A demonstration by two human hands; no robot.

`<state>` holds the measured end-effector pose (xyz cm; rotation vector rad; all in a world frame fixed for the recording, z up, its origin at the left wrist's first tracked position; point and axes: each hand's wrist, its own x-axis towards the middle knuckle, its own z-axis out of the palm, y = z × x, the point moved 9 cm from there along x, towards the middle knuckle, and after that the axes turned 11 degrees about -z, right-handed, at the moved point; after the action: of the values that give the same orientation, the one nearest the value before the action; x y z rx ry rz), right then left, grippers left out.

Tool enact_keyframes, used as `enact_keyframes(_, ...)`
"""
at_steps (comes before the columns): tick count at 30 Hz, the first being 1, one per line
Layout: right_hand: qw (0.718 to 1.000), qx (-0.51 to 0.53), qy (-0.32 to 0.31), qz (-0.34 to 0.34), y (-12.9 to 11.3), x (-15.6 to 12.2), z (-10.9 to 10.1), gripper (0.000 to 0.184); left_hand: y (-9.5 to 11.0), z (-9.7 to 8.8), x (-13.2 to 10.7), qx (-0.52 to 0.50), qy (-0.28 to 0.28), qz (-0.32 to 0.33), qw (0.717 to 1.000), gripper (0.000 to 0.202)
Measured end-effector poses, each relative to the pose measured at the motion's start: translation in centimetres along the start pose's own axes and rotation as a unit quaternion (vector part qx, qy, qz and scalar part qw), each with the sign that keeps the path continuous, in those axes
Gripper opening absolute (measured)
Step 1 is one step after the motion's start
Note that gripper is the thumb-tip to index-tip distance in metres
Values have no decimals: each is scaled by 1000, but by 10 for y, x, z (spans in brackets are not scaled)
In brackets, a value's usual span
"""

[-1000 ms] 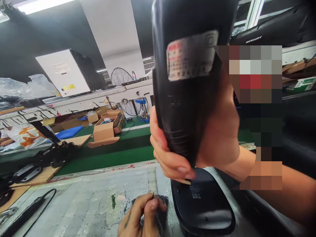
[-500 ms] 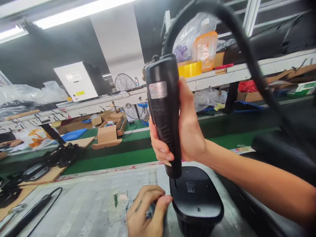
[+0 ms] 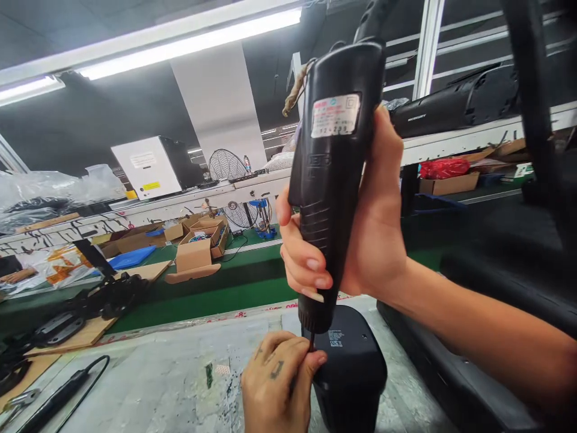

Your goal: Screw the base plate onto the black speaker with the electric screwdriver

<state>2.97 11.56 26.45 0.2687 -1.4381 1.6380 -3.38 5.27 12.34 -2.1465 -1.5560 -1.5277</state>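
Observation:
My right hand (image 3: 378,210) is wrapped around a black electric screwdriver (image 3: 333,174), which points down with its cable at the top. The screwdriver's thin bit (image 3: 312,341) ends at the fingertips of my left hand (image 3: 279,379). Those fingers are pinched together at the near left edge of a black plastic housing (image 3: 354,355); whatever they hold is hidden. The housing stands upright on the worktable, with printed text and a small screw hole on its top face.
Across the bench runs a green conveyor belt (image 3: 252,282) with an open cardboard box (image 3: 198,246). On the worktable (image 3: 171,373), another black corded tool (image 3: 63,391) lies at left. Dark bulky objects (image 3: 487,349) stand at right. A shelf (image 3: 424,150) spans the back.
The screwdriver has tilted, and its bit has shifted from the housing's top to my left fingertips. My left hand has closed into a pinch at the bit. The camera view has shifted.

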Motion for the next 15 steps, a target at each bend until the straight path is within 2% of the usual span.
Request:
enact_keyframes(3, 1000, 5, -8, -7, -5, -5, 2, 100, 4, 0, 3, -40, -2, -18, 999, 10)
enact_keyframes(8, 997, 65, -38, -3, -20, -11, 4, 107, 18, 7, 6, -182, -86, 2, 980, 8)
enact_keyframes(10, 997, 65, -31, 19, -22, -16, 5, 104, 20, 6, 2, -201, -92, 26, 975, 13)
enact_keyframes(11, 998, 51, -26, 36, -22, -18, 5, 103, 20, 6, -1, -180, -82, 40, 979, 21)
enact_keyframes(14, 998, -30, -8, 54, -22, -26, 2, 108, 11, 18, -13, -28, -65, 78, 994, 76)
enact_keyframes(15, 997, -54, -9, 61, -20, -28, 2, 110, 8, 24, -17, 28, -58, 94, 993, 87)
